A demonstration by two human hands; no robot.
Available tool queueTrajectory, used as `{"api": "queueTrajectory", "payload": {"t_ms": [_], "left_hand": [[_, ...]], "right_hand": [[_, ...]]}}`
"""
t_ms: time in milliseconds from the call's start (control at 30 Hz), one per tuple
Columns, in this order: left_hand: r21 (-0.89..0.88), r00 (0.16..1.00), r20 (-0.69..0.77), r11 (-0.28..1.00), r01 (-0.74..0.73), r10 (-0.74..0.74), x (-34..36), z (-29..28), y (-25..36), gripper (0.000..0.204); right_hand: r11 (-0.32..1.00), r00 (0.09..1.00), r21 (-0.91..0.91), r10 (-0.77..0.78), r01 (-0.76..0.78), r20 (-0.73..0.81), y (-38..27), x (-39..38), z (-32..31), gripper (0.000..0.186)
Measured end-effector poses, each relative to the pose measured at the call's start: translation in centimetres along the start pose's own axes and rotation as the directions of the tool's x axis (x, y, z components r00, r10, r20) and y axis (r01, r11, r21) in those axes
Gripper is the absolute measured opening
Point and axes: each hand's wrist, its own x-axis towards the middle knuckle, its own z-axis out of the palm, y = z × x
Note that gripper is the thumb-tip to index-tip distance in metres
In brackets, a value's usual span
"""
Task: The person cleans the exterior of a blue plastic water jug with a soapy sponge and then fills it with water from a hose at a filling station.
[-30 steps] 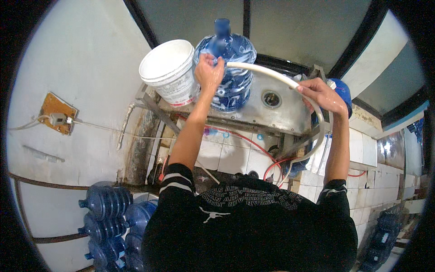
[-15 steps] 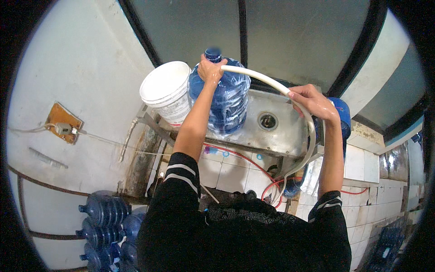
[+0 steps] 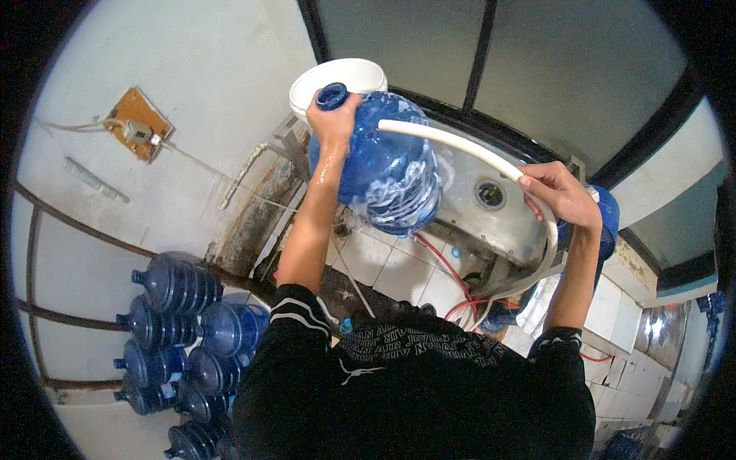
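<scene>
A large blue water jug point(image 3: 391, 165) with white suds on its side leans over the metal sink. My left hand point(image 3: 334, 123) is closed round its neck, just below the open mouth. In my right hand point(image 3: 563, 192) is a cream-coloured hose point(image 3: 460, 142), gripped some way back from its end. The hose arches over to the left, its free end in front of the jug's shoulder. Whether water runs from it I cannot make out. The metal sink point(image 3: 468, 218) has a round drain point(image 3: 489, 194) to the right of the jug.
A white bucket point(image 3: 303, 88) stands behind the jug, partly hidden by it. Several blue jugs point(image 3: 180, 284) are stacked at the lower left. A blue container point(image 3: 608, 222) is beyond my right hand. A red hose point(image 3: 448, 268) runs below the sink's front edge.
The jug has gone from upright to tilted, its base swung towards me over the sink's front edge. Its mouth now shows. My right hand still holds the hose. The whole view has shifted.
</scene>
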Motion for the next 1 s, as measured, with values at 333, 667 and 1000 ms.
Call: {"api": "queueTrajectory", "payload": {"t_ms": [333,667,1000], "left_hand": [[0.247,0.985,0.128,0.966,0.080,-0.114,-0.1,-10.2,-1.4,0.021],[0.432,0.994,0.106,0.902,-0.008,-0.042,-4.5,-16.1,-6.2,0.029],[0.362,0.996,-0.074,0.932,-0.018,0.048,-8.1,-17.5,-8.4,0.031]], "right_hand": [[0.998,0.990,-0.026,-0.060,0.064,0.131,-0.6,3.4,4.8,0.031],[0.998,0.974,-0.058,-0.025,0.039,0.227,-1.9,5.9,9.5,0.033],[0.991,0.980,-0.121,-0.025,0.049,0.196,-2.1,6.6,11.5,0.033]]}}
